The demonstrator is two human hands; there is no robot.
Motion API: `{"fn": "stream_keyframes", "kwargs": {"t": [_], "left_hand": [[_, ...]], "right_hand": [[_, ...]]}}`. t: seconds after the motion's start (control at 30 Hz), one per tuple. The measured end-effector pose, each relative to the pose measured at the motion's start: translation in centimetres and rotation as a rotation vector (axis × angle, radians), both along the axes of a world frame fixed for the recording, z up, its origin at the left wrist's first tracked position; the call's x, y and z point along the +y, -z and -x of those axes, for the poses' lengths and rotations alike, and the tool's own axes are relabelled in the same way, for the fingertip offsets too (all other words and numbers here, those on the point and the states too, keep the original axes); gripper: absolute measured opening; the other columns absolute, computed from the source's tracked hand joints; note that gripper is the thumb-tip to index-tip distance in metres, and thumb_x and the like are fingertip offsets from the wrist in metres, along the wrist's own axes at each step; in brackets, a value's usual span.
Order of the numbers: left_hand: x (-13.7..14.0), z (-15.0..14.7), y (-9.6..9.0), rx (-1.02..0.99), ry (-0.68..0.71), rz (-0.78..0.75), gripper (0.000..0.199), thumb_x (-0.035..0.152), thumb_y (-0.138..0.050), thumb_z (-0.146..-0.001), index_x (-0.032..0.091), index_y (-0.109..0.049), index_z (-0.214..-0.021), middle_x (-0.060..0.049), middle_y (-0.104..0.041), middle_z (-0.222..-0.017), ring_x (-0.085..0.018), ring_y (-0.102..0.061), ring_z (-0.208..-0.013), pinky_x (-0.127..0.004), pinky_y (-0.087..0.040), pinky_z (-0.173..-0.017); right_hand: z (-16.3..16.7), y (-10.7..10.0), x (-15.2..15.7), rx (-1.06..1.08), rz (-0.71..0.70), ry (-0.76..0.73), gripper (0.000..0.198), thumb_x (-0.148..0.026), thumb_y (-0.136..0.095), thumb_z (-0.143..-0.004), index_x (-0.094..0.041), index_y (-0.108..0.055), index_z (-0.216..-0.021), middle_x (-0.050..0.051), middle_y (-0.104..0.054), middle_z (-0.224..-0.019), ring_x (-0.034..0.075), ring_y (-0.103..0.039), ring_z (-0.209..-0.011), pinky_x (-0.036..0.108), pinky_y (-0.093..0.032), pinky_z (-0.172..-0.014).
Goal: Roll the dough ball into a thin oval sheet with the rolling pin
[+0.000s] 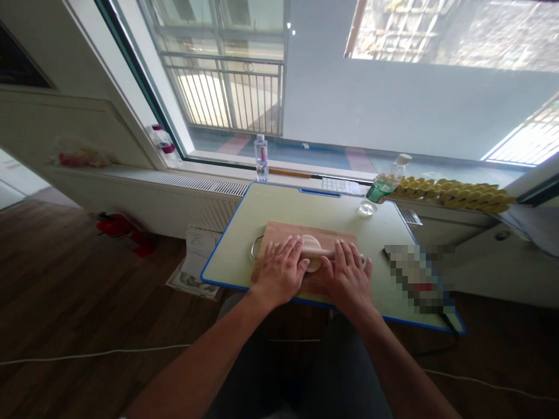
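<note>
We lose one end of the rolling pin (318,253) under the fingers of the left hand (282,266), and part of the other under those of the right hand (348,272). Between the fingers, the pin covers a strip of the pale disc (311,241); nearer us, the hands hide part of the wooden board (279,228). Right of the right fingers, we find a pixelated object (417,280) too blurred to name.

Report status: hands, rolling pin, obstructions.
Left hand, right hand palm-down on rolling pin. Pin across dough round, on cutting board. Green-labelled bottle apart, off the board.
</note>
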State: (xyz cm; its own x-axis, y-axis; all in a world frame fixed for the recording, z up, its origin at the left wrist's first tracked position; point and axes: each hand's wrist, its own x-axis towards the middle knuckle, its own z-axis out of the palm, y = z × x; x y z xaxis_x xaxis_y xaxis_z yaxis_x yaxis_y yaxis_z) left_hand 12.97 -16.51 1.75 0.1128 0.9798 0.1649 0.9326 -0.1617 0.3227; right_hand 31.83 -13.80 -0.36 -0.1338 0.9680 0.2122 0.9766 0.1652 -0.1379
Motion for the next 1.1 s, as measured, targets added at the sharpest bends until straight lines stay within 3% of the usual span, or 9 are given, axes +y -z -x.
{"fn": "stream_keyframes", "kwargs": {"t": [0.1,0.3,0.43,0.6,0.93,1.1], "left_hand": [[0.6,0.1,0.0,0.004,0.001,0.008,0.059,0.047,-0.035,-0.115,0.023,-0.045,-0.168,-0.007,-0.044,-0.176,-0.027,-0.036,-0.165,-0.060,-0.023,-0.137],[6.5,0.4,-0.4,0.044,-0.050,0.017,0.058,0.047,-0.032,-0.115,0.024,-0.053,-0.163,-0.009,-0.053,-0.170,-0.029,-0.043,-0.160,-0.063,-0.025,-0.135],[8.4,0.5,-0.3,0.058,-0.063,0.004,0.057,0.048,-0.031,-0.115,0.026,-0.057,-0.160,-0.007,-0.054,-0.169,-0.030,-0.047,-0.157,-0.065,-0.030,-0.132],[7.3,0.5,0.0,0.070,-0.052,-0.025,0.058,0.049,-0.030,-0.115,0.023,-0.058,-0.159,-0.009,-0.055,-0.168,-0.031,-0.046,-0.158,-0.065,-0.028,-0.133],[1.7,0.0,0.3,0.022,-0.029,-0.005,0.060,0.046,-0.036,-0.114,0.021,-0.045,-0.168,-0.009,-0.047,-0.174,-0.028,-0.040,-0.162,-0.059,-0.025,-0.136],[1.9,0.1,0.4,0.018,-0.030,-0.010,0.060,0.047,-0.037,-0.114,0.023,-0.045,-0.169,-0.008,-0.047,-0.174,-0.028,-0.039,-0.163,-0.061,-0.023,-0.137]], "right_hand": [[0.1,-0.1,0.7,0.004,-0.003,-0.009,0.068,-0.049,-0.026,-0.114,-0.012,-0.044,-0.169,0.017,-0.041,-0.175,0.034,-0.029,-0.165,0.068,-0.019,-0.132],[1.6,-2.0,5.7,-0.014,0.047,0.015,0.069,-0.053,-0.022,-0.115,-0.015,-0.053,-0.163,0.017,-0.048,-0.171,0.037,-0.035,-0.161,0.071,-0.020,-0.130],[2.0,-2.6,7.6,-0.025,0.064,0.021,0.067,-0.053,-0.026,-0.114,-0.017,-0.056,-0.161,0.017,-0.050,-0.170,0.039,-0.037,-0.159,0.072,-0.023,-0.128],[1.8,-2.4,6.5,-0.014,0.043,0.004,0.069,-0.053,-0.025,-0.115,-0.012,-0.055,-0.161,0.017,-0.050,-0.170,0.040,-0.038,-0.159,0.071,-0.024,-0.128],[0.7,-1.4,2.2,-0.012,0.012,-0.021,0.067,-0.049,-0.026,-0.114,-0.012,-0.048,-0.166,0.018,-0.045,-0.173,0.034,-0.034,-0.162,0.065,-0.023,-0.131],[0.7,-1.4,2.8,-0.032,0.029,-0.028,0.066,-0.050,-0.025,-0.115,-0.014,-0.048,-0.166,0.017,-0.044,-0.174,0.033,-0.033,-0.163,0.066,-0.021,-0.132]]}}
